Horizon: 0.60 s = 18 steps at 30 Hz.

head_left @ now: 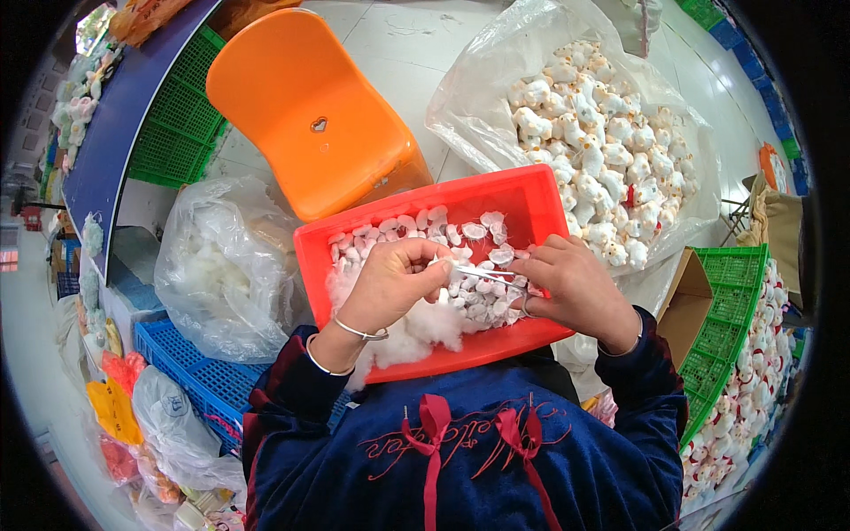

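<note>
Over the red plastic bin (542, 199) my left hand (394, 276) pinches a small white piece of fabric (440, 262) between thumb and fingers. From the other side my right hand (571, 281) grips slender scissor-handled forceps (485, 273), with the rings at its fingers. The tips meet the white piece, and the fingers partly hide the spot. Beneath the hands, many small white fabric pieces (367, 239) lie in the bin, some rounded and some flat. Loose white stuffing (416, 336) is heaped on its near left side.
An orange plastic chair (305, 106) stands beyond the bin. To the far right, a clear plastic bag (469, 106) holds many white plush toys (589, 133). A bag of stuffing (226, 265) and a blue crate (190, 358) are at left. Right of me stands a green crate (726, 310).
</note>
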Motion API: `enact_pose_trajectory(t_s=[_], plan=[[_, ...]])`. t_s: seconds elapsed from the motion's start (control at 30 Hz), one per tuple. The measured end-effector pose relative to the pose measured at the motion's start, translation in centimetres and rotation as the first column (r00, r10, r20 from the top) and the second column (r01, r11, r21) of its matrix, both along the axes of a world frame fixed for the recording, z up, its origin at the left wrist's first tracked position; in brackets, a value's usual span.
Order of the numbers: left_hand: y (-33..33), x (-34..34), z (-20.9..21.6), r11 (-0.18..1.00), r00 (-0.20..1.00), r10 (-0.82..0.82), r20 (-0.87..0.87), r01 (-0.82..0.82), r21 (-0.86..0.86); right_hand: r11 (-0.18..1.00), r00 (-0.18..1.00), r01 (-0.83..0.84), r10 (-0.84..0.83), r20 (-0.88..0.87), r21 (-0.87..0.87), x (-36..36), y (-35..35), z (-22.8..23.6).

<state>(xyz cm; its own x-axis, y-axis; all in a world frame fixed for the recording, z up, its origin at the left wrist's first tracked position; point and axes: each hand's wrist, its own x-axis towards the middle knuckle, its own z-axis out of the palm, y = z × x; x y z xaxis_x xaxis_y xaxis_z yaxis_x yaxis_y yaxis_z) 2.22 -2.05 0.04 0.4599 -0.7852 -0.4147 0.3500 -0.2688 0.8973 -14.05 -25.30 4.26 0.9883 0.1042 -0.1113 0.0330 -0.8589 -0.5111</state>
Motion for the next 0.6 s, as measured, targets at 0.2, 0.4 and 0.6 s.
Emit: enact_pose_trajectory(t_s=[0.2,0.4,0.6], plan=[[0.7,0.9,-0.9,0.964,0.946,0.218,-0.242,-0.248,-0.101,0.982,0.984,0.180,-0.180,-0.007,0.049,-0.3,-0.4,0.7],[0.6,-0.1,-1.1,0.938,0.846,0.208,-0.491,-0.315,-0.146,0.978,0.985,0.161,-0.168,0.046,0.132,0.3,1.6,-1.3],[0.4,-0.4,-1.2,0.931,0.930,0.273,-0.245,-0.320,-0.177,0.987,0.991,0.130,-0.127,-0.036,0.097,0.1,1.2,-0.9]])
